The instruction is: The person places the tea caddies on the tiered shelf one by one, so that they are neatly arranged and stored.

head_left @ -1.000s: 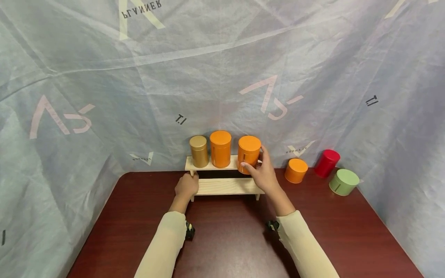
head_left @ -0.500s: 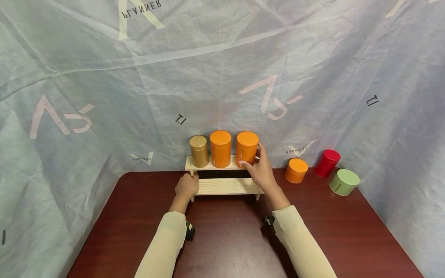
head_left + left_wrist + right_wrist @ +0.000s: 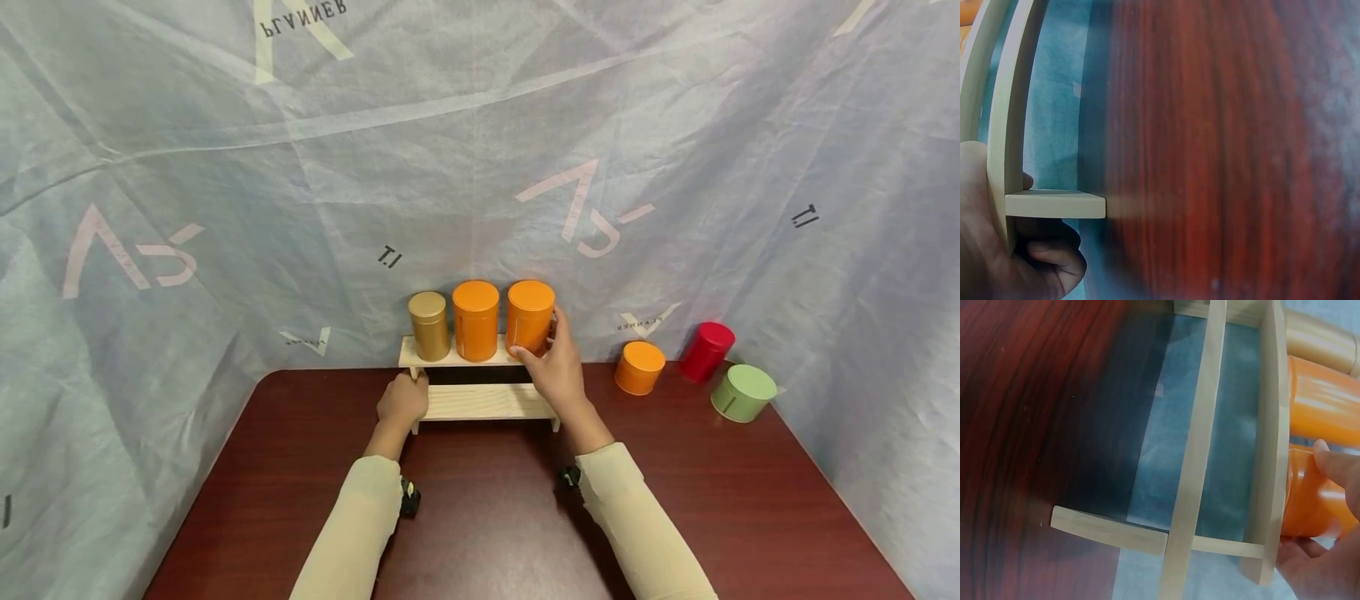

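Note:
A two-step wooden shelf rack (image 3: 483, 403) stands at the back of the table. My left hand (image 3: 402, 400) grips its left end; in the left wrist view the fingers curl round the wooden side by a leg (image 3: 1057, 205). On the upper step, my right hand (image 3: 558, 367) holds the right-hand orange canister (image 3: 529, 318), thumb in front and fingers round its far side. In the right wrist view that canister's base meets the step's edge. A second orange canister (image 3: 476, 321) stands upright to its left, with a narrow gap between. Leftmost is a slim gold canister (image 3: 430, 327).
Right of the rack, a short orange tin (image 3: 640, 368), a red canister (image 3: 707, 352) and a short green tin (image 3: 743, 393) stand on the dark red table (image 3: 480, 508). A grey printed cloth (image 3: 420, 167) hangs close behind the rack.
My right hand has moved the orange canister back and slightly left onto the upper step, nearer the other orange one. The left hand has kept its place on the rack.

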The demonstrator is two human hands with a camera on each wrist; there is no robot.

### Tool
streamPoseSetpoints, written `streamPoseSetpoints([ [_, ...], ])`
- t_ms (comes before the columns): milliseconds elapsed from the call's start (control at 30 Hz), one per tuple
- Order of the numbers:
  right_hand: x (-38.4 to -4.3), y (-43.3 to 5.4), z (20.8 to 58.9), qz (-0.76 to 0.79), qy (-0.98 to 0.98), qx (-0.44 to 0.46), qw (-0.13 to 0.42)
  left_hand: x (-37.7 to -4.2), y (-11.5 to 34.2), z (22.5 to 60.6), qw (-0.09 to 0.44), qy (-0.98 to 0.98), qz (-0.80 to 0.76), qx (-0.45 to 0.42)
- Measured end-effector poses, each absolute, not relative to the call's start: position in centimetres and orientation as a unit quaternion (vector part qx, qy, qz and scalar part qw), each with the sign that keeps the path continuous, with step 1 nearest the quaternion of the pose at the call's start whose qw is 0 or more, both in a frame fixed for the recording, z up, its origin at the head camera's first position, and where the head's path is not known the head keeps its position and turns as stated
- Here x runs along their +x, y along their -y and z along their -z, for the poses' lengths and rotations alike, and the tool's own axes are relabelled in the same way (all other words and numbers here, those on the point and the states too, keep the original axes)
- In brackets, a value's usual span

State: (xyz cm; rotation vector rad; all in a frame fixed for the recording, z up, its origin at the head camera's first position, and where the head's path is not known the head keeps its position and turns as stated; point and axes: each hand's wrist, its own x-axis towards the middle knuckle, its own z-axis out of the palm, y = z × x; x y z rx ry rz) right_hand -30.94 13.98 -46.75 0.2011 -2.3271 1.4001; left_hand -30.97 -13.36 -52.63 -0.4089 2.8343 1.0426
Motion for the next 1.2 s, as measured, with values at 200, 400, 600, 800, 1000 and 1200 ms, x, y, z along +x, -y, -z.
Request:
streamPoseSetpoints([
  [200,-30.86,-14.04,46.96,-0.486,0.843,0.069,0.218,-31.15,13.32,52.85,0.052,-0.928,-0.343,-0.133],
  [400,-30.74,-13.97,47.13,-0.474,0.848,0.061,0.231,-31.2,13.34,52.86,0.052,-0.929,-0.342,-0.132],
  [600,-30.67,-13.95,47.2,-0.467,0.851,0.053,0.233,-31.06,13.3,52.81,0.059,-0.929,-0.34,-0.132],
  [800,-30.47,-14.05,47.15,-0.452,0.859,0.056,0.234,-30.81,13.21,52.6,0.057,-0.927,-0.346,-0.131],
  [1000,-30.49,-14.13,47.26,-0.436,0.867,0.058,0.234,-30.65,13.13,52.41,0.059,-0.926,-0.351,-0.129],
  [1200,-30.64,-14.11,47.35,-0.425,0.868,0.069,0.248,-30.61,13.15,52.35,0.045,-0.927,-0.347,-0.133],
])
